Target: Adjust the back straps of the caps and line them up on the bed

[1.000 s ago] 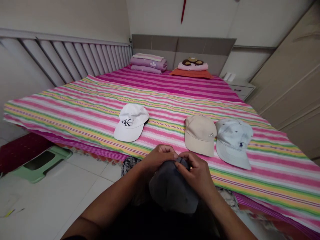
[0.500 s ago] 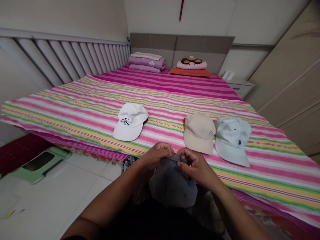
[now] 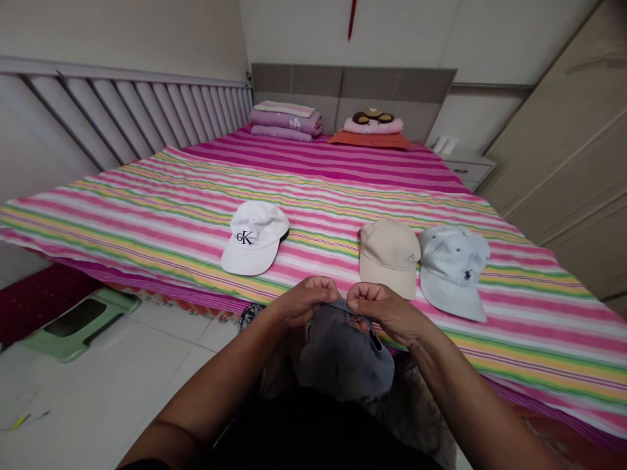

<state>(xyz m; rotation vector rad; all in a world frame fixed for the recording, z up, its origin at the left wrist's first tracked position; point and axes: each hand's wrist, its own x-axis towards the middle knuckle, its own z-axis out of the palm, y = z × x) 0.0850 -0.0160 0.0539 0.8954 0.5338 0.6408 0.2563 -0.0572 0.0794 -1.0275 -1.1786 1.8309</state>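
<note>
Over my lap is a dark grey-blue cap [image 3: 343, 362], its back strap and opening facing up and away from me. My left hand [image 3: 307, 300] pinches the left part of the strap edge. Close beside it, my right hand [image 3: 381, 308] grips the strap between thumb and curled fingers. In front of my hands, on the bed, lie a white cap [image 3: 257, 235] with black letters, a beige cap [image 3: 389, 254] and a pale blue cap [image 3: 453, 267] with a small dark emblem. The beige and pale blue caps touch or nearly touch.
The bed has a striped sheet [image 3: 161, 215]. Folded purple bedding [image 3: 284, 124] and a pink pillow stack [image 3: 373, 127] sit by the headboard [image 3: 313, 81]. A green stool [image 3: 81, 323] stands on the tiled floor at left, a nightstand [image 3: 467, 168] at far right.
My right hand has moved along the strap, and the opening at the cap's back now shows more plainly. The cap has tilted slightly to the right. The caps on the bed stay put.
</note>
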